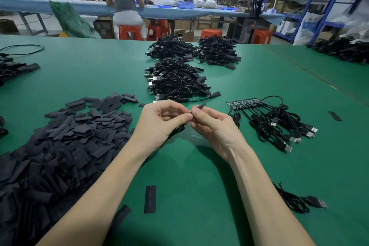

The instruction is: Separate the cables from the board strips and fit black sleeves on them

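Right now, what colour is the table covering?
Green, seen best in the head view: the table.

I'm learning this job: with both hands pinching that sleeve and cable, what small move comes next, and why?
Probably slide the black sleeve further along the cable. The right hand pinches the sleeve, the left hand holds the cable, and their fingertips meet where the sleeve begins.

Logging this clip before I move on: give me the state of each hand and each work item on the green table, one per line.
Left hand: curled, pinching a cable end.
Right hand: pinching a black sleeve.
Held cable: hanging below the left hand.
Board strip: cables attached, lying flat.
Sleeve pile: loose, unused.
Near cable stack: sleeves fitted.
Single cable: lying loose by the right forearm.
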The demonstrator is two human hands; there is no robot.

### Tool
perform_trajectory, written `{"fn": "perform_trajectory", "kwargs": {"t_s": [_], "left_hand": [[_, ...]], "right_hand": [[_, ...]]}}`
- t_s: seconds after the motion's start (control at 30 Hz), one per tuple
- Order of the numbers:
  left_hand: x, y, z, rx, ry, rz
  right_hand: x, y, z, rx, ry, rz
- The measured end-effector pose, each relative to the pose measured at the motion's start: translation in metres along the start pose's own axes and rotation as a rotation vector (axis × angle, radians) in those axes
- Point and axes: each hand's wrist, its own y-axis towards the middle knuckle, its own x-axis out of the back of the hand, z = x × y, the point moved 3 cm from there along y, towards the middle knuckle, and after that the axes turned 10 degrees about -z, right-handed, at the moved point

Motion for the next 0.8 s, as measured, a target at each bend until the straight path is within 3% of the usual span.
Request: {"fn": "perform_trajectory", "kwargs": {"t_s": [0.3,0.8], "left_hand": [[-0.0026,-0.0009,-0.0018,0.018,-0.008,-0.024],[-0.003,-0.0038,-0.0007,0.029,0.005,-0.059]], "right_hand": [[-0.0028,-0.0015,0.004,0.218,0.033,-0.145],[-0.0057,-0.0057,-0.0033,0.147,0.156,-0.156]]}}
